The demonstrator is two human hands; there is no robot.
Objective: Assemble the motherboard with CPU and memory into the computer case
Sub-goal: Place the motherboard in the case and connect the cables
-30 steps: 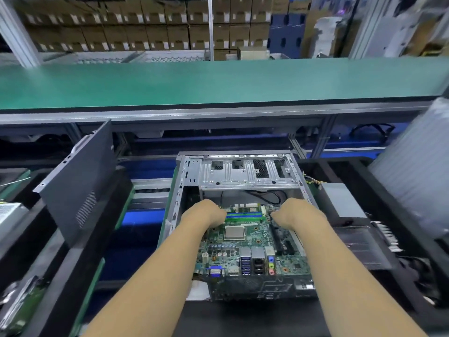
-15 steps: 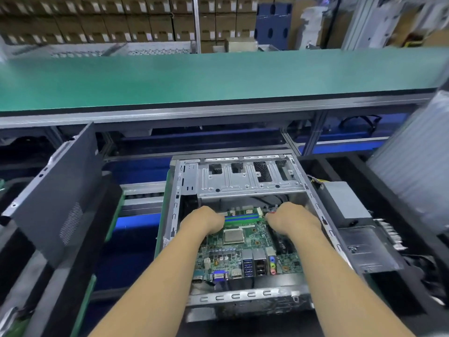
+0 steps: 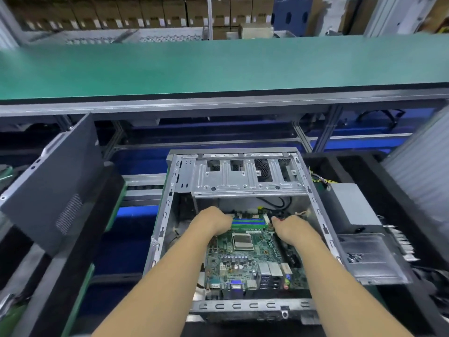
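Reaching deep into the open computer case [image 3: 167,210], both hands hold the motherboard [image 3: 252,261] at its far end, one either side of the memory sticks [image 3: 247,222]. The left hand [image 3: 212,221] has its fingers curled over the board's far left edge; the right hand [image 3: 290,229] grasps the far right corner the same way, near a loose cable tie. Holding by the edges probably keeps fingers off the CPU [image 3: 241,241] and the small components while the board is steered. The motherboard lies inside the case, roughly flat, its port block [image 3: 269,276] facing the near rear panel [image 3: 252,306], where the connectors must line up with their openings. The far edge sits just under the drive cage [image 3: 247,178], which likely explains the low, forward reach. It cannot be told whether the board is fully seated on its standoffs. A dark side panel [image 3: 48,186] leans upright to the left, out of the way, and a power supply [image 3: 349,203] rests just right of the case.
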